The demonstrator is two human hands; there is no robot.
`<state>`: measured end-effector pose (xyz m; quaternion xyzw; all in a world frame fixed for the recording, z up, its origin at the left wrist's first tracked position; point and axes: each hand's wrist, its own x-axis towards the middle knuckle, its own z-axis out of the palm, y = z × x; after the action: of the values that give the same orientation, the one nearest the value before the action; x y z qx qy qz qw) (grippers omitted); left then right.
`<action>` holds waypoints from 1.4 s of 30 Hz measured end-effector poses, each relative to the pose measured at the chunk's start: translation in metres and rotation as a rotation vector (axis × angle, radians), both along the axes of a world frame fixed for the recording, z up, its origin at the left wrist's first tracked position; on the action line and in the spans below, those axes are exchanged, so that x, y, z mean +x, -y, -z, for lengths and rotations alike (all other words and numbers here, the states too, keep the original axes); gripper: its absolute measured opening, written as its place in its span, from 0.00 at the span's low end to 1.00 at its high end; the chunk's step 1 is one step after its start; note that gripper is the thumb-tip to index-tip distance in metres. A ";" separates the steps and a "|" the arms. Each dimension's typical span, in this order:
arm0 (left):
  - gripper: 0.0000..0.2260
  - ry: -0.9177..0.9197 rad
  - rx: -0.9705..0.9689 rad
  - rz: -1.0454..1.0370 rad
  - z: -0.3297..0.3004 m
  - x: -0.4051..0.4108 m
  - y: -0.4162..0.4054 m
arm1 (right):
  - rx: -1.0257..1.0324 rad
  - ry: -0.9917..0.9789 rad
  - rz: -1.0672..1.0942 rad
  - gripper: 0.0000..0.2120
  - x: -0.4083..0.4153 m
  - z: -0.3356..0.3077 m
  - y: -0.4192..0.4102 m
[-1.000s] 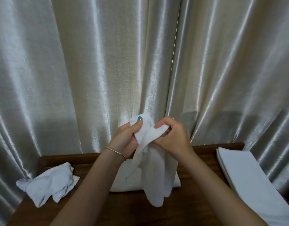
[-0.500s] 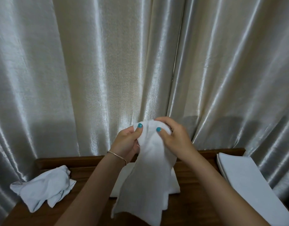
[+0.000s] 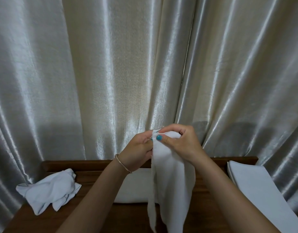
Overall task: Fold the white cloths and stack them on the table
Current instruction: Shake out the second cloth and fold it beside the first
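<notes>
A white cloth [image 3: 171,180] hangs in the air over the dark wooden table [image 3: 97,216], bunched at its top edge. My left hand [image 3: 138,148] pinches that edge from the left. My right hand [image 3: 180,143] grips the same top from the right, thumb on the front. The two hands touch. Behind the hanging cloth a folded white cloth [image 3: 134,187] lies flat on the table, partly hidden by my arms. A crumpled white cloth [image 3: 50,189] lies at the table's left end.
A stack of flat white cloths [image 3: 259,190] sits along the table's right side. Shiny cream curtains [image 3: 111,73] hang right behind the table's raised back rail [image 3: 74,164] and brush its left and right ends.
The cloth has slid to a narrower strip hanging straight down. My hands have come closer together at its top edge, and my left thumb now hides behind it.
</notes>
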<state>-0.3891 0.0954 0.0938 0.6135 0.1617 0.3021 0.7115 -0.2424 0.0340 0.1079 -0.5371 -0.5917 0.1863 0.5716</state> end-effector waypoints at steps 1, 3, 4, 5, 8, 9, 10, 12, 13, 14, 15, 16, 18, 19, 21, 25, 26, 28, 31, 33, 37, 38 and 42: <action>0.14 0.001 0.003 0.001 0.000 0.000 0.000 | 0.003 0.002 -0.001 0.10 0.000 0.000 0.001; 0.15 0.016 -0.003 0.007 0.001 -0.001 0.000 | 0.009 -0.001 -0.007 0.10 -0.002 -0.002 0.003; 0.15 0.028 -0.006 0.013 0.001 -0.001 0.001 | 0.011 -0.006 -0.003 0.10 -0.002 -0.003 0.003; 0.15 0.042 -0.008 0.022 0.001 -0.002 0.001 | 0.013 -0.015 0.005 0.09 -0.003 -0.003 0.004; 0.16 0.071 -0.009 0.054 0.000 -0.003 0.004 | 0.011 -0.067 0.040 0.06 -0.006 -0.005 0.006; 0.16 0.075 -0.004 0.059 -0.001 -0.003 0.005 | 0.013 -0.087 0.055 0.06 -0.007 -0.005 0.006; 0.17 0.076 0.002 0.060 -0.002 -0.003 0.006 | 0.013 -0.110 0.065 0.07 -0.007 -0.005 0.006; 0.17 0.083 0.014 0.057 -0.002 -0.004 0.007 | 0.017 -0.146 0.073 0.08 -0.009 -0.004 0.006; 0.18 0.087 0.011 0.053 -0.002 -0.004 0.007 | 0.022 -0.156 0.074 0.09 -0.010 -0.003 0.006; 0.18 0.094 0.002 0.047 -0.002 -0.004 0.008 | 0.030 -0.168 0.074 0.09 -0.011 -0.003 0.006; 0.19 0.103 -0.012 0.040 -0.002 -0.004 0.008 | 0.040 -0.183 0.078 0.09 -0.013 -0.002 0.006; 0.19 0.114 -0.023 0.037 -0.001 -0.004 0.008 | 0.047 -0.196 0.085 0.10 -0.014 -0.001 0.006; 0.20 0.121 -0.032 0.027 -0.001 -0.004 0.009 | 0.051 -0.206 0.096 0.10 -0.015 0.000 0.005; 0.21 0.114 -0.033 0.019 -0.001 -0.004 0.009 | 0.049 -0.202 0.100 0.10 -0.015 0.000 0.005; 0.20 0.095 -0.037 0.004 -0.001 -0.004 0.009 | 0.047 -0.180 0.104 0.09 -0.015 -0.001 0.005; 0.20 0.122 -0.130 0.036 -0.003 -0.005 0.007 | 0.047 -0.168 0.118 0.09 -0.016 -0.002 0.005; 0.21 0.142 -0.168 0.066 -0.004 -0.005 0.007 | 0.041 -0.172 0.131 0.09 -0.016 -0.002 0.005; 0.22 0.160 -0.204 0.094 -0.005 -0.004 0.007 | 0.021 -0.180 0.163 0.09 -0.017 0.000 0.003; 0.18 0.124 -0.140 -0.042 -0.004 -0.001 0.009 | 0.016 -0.229 0.172 0.09 -0.020 0.003 0.001; 0.17 0.127 -0.139 -0.098 -0.002 0.001 0.009 | 0.019 -0.226 0.175 0.09 -0.022 0.004 0.001; 0.17 0.138 -0.178 -0.118 0.000 0.003 0.005 | 0.003 -0.071 0.218 0.08 -0.022 0.006 -0.001; 0.16 0.135 -0.177 -0.133 0.000 0.004 0.003 | -0.002 -0.047 0.206 0.08 -0.021 0.006 -0.003; 0.13 0.040 -0.037 -0.200 -0.004 0.005 0.001 | -0.007 0.051 0.163 0.08 -0.011 0.003 -0.007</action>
<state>-0.3838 0.0940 0.0976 0.5749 0.2137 0.3807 0.6920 -0.2538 0.0405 0.1046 -0.5902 -0.5597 0.1274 0.5676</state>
